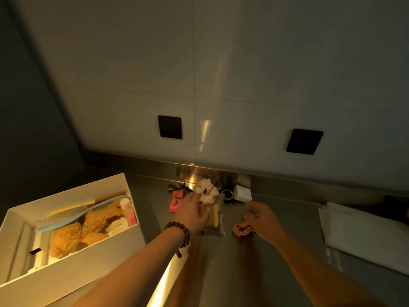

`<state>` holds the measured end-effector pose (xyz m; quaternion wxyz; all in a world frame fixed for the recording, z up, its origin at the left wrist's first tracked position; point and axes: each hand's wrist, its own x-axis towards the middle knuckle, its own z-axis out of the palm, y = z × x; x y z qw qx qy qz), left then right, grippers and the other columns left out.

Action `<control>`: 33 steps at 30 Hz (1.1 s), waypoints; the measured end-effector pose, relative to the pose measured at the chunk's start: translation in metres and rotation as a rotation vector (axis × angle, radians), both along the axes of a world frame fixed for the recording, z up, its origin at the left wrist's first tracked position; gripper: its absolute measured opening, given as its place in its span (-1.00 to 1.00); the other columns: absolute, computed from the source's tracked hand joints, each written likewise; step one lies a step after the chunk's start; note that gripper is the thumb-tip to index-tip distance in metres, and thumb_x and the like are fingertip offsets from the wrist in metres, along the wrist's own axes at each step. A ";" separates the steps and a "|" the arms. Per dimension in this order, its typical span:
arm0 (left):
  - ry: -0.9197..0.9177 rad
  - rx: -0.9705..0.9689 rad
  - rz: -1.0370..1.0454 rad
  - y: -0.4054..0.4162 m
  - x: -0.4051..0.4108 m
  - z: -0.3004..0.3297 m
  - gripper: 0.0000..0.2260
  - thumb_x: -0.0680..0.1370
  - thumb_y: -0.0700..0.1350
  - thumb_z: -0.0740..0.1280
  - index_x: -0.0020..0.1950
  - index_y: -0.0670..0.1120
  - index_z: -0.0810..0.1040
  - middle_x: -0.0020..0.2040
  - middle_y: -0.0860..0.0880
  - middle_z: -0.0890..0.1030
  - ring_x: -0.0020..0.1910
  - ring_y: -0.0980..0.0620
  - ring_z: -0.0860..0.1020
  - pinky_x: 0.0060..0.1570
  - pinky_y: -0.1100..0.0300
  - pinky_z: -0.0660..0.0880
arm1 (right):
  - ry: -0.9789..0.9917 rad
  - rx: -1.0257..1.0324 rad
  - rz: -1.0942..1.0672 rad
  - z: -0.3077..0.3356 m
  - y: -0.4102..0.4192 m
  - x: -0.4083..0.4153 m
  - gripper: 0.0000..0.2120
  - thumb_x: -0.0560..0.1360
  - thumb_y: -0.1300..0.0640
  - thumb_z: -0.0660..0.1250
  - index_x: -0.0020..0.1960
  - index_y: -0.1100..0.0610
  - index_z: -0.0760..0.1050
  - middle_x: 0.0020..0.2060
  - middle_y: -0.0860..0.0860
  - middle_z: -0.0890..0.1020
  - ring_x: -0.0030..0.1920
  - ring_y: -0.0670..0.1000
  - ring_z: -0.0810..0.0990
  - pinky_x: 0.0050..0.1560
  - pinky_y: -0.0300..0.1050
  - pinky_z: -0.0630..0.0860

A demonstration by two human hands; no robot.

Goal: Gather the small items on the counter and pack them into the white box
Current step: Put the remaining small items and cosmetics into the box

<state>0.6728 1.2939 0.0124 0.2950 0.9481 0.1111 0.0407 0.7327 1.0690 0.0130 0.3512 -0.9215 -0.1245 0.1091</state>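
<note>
The white box (66, 218) sits open on the left of the steel surface (243, 273), and it is already partly filled: a tan plush toy (88, 227) lies along its middle, a pale blue comb (73, 216) rests across the plush, and a small pink bottle (129, 210) with a pale cap stands tilted at the far right corner. The remaining small items lie in a cluster near the back wall, well apart from the box. The left hand (192, 212), with a dark beaded bracelet (179, 232) on its wrist, reaches forward with fingers extended and relaxed; its fingertips touch a cream patterned scrunchie (207, 191), and the palm lies over a clear pouch with amber contents (214, 220). The grip of this hand is released, grasping nothing. A red tag-like item (176, 200) lies just beside the left hand, with a dark key cluster (177, 187) behind it. The right hand (263, 220) hovers low over the surface with its fingers curled downward beside a red checked scrunchie (242, 229); I cannot tell whether its grip has closed on anything, as the fingertips are blurred. A small white block (243, 193) sits against the back edge, next to a dark round object (228, 194). A folded white cloth (363, 229) lies on the right. Two black wall plates (170, 127) are mounted above.
</note>
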 end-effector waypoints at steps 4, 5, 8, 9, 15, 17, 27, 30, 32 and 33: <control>0.016 0.006 -0.008 -0.012 0.029 -0.017 -0.39 0.47 0.14 0.29 0.47 0.05 0.17 0.49 0.00 0.14 0.42 -0.02 0.18 0.29 0.15 0.22 | 0.004 -0.024 0.008 -0.016 0.009 0.036 -0.54 0.52 0.19 0.33 0.41 0.12 0.37 0.34 0.14 0.38 0.27 0.08 0.44 0.21 -0.23 0.32; -0.010 0.008 -0.010 -0.014 0.037 -0.020 -0.41 0.48 0.17 0.27 0.46 0.06 0.19 0.49 0.01 0.14 0.41 -0.01 0.19 0.28 0.15 0.22 | 0.013 -0.027 0.004 -0.021 0.012 0.045 -0.52 0.52 0.16 0.34 0.41 0.11 0.35 0.35 0.14 0.35 0.30 0.09 0.42 0.27 -0.17 0.33; -0.070 0.064 -0.007 -0.013 0.065 -0.026 -0.41 0.47 0.23 0.22 0.45 0.09 0.17 0.48 0.03 0.12 0.42 -0.01 0.15 0.33 0.11 0.19 | 0.032 -0.023 -0.071 -0.036 0.024 0.070 -0.49 0.50 0.03 0.37 0.41 0.09 0.34 0.36 0.16 0.33 0.33 0.16 0.38 0.33 0.00 0.38; -0.073 0.096 -0.005 -0.012 0.074 -0.030 -0.38 0.47 0.23 0.24 0.46 0.09 0.13 0.47 0.01 0.13 0.43 -0.03 0.13 0.34 0.10 0.18 | 0.032 -0.025 -0.106 -0.041 0.028 0.079 -0.46 0.50 -0.02 0.37 0.41 0.09 0.33 0.35 0.18 0.33 0.32 0.18 0.39 0.32 0.03 0.41; 0.086 0.190 0.000 -0.004 0.111 -0.053 -0.28 0.46 0.20 0.30 0.50 0.09 0.02 0.52 -0.07 0.01 0.48 -0.14 -0.05 0.41 -0.05 0.08 | 0.025 -0.121 -0.242 -0.067 0.051 0.117 -0.29 0.48 -0.25 0.27 0.47 0.11 0.19 0.33 0.24 0.34 0.32 0.26 0.36 0.23 0.12 0.42; 0.101 0.159 -0.001 -0.003 0.115 -0.058 -0.36 0.50 0.10 0.30 0.50 0.10 0.09 0.53 -0.04 -0.02 0.48 -0.15 -0.03 0.41 -0.07 0.18 | -0.006 -0.127 -0.270 -0.073 0.055 0.121 -0.34 0.50 -0.20 0.28 0.44 0.14 0.22 0.29 0.24 0.36 0.29 0.26 0.37 0.20 0.10 0.43; -0.180 0.026 0.096 0.006 0.107 -0.026 -0.75 0.56 -0.03 0.24 0.20 -0.06 0.51 0.13 -0.04 0.52 0.09 -0.02 0.48 0.00 0.18 0.41 | -0.054 0.084 -0.211 -0.057 0.055 0.108 -0.51 0.49 0.06 0.36 0.37 0.09 0.33 0.18 0.16 0.46 0.17 0.15 0.47 0.02 -0.07 0.42; -0.286 -0.002 0.136 0.011 0.095 0.003 -0.82 0.56 -0.04 0.25 0.11 -0.04 0.53 0.00 -0.01 0.56 -0.02 -0.01 0.52 -0.11 0.20 0.41 | -0.088 0.154 -0.137 -0.035 0.065 0.095 -0.51 0.48 0.08 0.38 0.37 0.07 0.34 0.19 0.13 0.46 0.15 0.11 0.49 0.04 -0.07 0.48; -0.340 0.014 0.145 0.019 0.083 0.025 -0.82 0.55 -0.06 0.25 0.10 -0.07 0.53 -0.03 -0.07 0.60 -0.06 -0.04 0.54 -0.12 0.13 0.45 | -0.104 0.195 -0.097 -0.017 0.077 0.084 -0.52 0.47 0.06 0.39 0.35 0.07 0.35 0.20 0.11 0.46 0.16 0.10 0.49 0.09 0.00 0.52; -0.368 0.023 0.153 0.025 0.076 0.036 -0.82 0.54 -0.07 0.26 0.10 -0.08 0.53 -0.03 -0.08 0.60 -0.07 -0.06 0.54 -0.13 0.13 0.45 | -0.121 0.213 -0.073 -0.008 0.083 0.078 -0.53 0.47 0.06 0.39 0.33 0.06 0.37 0.18 0.11 0.47 0.14 0.10 0.50 0.08 0.01 0.52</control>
